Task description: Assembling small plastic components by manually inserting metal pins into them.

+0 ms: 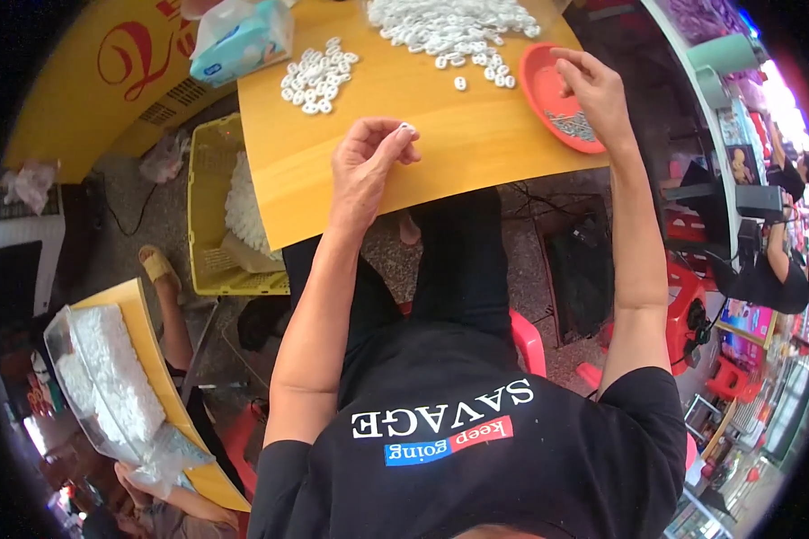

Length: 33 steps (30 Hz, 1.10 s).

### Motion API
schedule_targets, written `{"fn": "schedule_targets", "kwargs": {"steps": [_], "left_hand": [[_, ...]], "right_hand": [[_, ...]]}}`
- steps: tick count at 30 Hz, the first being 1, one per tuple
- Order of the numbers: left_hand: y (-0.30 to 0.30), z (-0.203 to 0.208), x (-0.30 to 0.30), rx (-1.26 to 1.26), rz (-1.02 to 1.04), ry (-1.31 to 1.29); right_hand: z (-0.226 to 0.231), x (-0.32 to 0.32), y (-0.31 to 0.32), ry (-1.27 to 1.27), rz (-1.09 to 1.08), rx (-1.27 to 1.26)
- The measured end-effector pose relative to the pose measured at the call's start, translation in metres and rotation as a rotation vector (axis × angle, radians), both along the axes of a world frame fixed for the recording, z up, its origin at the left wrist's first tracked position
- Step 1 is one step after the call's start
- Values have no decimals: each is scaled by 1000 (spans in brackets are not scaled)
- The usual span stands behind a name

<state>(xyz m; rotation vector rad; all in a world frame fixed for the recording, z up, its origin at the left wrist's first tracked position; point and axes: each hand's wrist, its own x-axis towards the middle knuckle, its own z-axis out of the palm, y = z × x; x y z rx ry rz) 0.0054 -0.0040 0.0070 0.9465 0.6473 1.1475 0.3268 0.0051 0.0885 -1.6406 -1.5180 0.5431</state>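
My left hand (368, 166) is raised over the near part of the yellow table. Thumb and fingers pinch a small white plastic piece (408, 128), mostly covered by the fingertips. Over the red oval bowl (532, 85) is my right hand (600, 97), its fingers curled in; whatever is between them is too small to make out. Small metal pins or screws (573, 126) lie in the bowl's near end. Beyond my left hand is a small pile of white oval pieces with holes (319, 75). A larger heap of similar pieces (449, 27) covers the table's far side.
A blue tissue pack (243, 45) sits at the table's far left. Below the left edge stands a yellow crate (208, 280) holding white pieces. Another table (139, 305) at lower left bears a clear bin of white pieces, with another person's hand (135, 481) near it.
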Motion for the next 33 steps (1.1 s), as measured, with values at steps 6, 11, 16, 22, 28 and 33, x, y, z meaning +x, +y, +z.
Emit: {"fn": "schedule_targets", "kwargs": {"steps": [6,11,16,22,28,33], "left_hand": [[0,1,0,-24,-14,-16],[0,2,1,-31,-23,0],[0,1,0,-20,-28,-12],[-1,3,0,-14,-19,-19],[-1,3,-1,-10,-23,10],[0,-1,0,11,-9,14]], "right_hand": [[-8,-82,-19,564,223,-64],[-33,-144,-24,490,264,-69],[-42,-159,-23,578,289,-147],[-50,-160,-25,629,268,-152],[-51,-163,-26,611,261,-132],[-52,-167,-28,554,220,-114]]}}
